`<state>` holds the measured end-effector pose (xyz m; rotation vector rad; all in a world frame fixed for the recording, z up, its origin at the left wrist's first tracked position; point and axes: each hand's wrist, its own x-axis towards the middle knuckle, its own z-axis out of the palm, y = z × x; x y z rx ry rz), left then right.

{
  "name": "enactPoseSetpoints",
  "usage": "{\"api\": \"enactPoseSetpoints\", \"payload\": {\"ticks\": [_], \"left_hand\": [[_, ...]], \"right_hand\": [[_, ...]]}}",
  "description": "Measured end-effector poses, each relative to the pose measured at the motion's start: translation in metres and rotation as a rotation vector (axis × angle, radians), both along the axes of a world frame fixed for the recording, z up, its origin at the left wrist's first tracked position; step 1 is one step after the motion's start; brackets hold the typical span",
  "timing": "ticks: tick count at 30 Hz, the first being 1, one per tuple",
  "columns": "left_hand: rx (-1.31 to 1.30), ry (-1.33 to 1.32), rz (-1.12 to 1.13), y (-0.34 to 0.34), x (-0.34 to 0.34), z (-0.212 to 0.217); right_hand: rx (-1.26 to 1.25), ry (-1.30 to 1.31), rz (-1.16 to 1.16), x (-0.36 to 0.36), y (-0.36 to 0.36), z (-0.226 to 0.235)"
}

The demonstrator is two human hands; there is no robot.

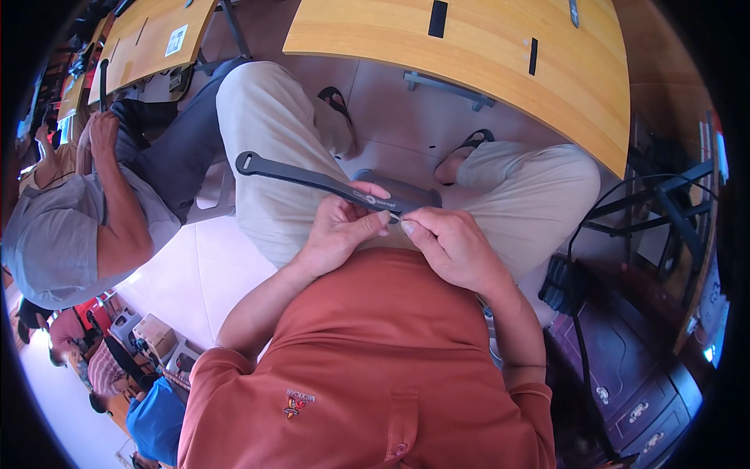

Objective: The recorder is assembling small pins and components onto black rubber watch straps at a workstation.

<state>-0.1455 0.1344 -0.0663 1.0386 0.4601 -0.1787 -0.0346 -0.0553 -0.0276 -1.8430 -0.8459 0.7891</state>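
My left hand [348,227] is closed around the near end of a dark grey flat strap [297,173]. The strap has pale printing and a rounded end with a hole, which points out to the far left over my left thigh. Against the strap's near end, my right hand [449,242] is closed in a pinch. A thin, pale sliver shows between its fingertips and my left thumb; its kind is too small to make out. Both hands are above my lap. Just beyond them, between my thighs, lies a rounded grey object [414,194], partly hidden.
Ahead stands a wooden table [484,39] with dark strips on it. At my left a seated co-worker [86,211] holds a similar dark strap [103,84] by another table [148,39]. A dark drawer cabinet [625,375] and a hanging cable [578,328] are at my right.
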Motion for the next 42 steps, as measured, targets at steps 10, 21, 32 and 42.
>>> {"api": "enactPoseSetpoints", "payload": {"ticks": [10,21,32,42], "left_hand": [[0.012,0.006,0.009,0.0,0.0,0.0],[0.144,-0.001,0.04,-0.007,-0.001,0.002],[0.184,0.005,0.142,-0.013,0.003,0.0],[0.21,-0.041,0.174,-0.015,0.007,-0.005]], "right_hand": [[-0.106,0.012,0.021,0.002,0.002,0.001],[-0.189,-0.168,-0.083,-0.018,0.006,-0.002],[-0.03,-0.181,-0.109,-0.022,0.012,-0.016],[-0.187,-0.258,-0.083,-0.021,0.015,-0.012]]}}
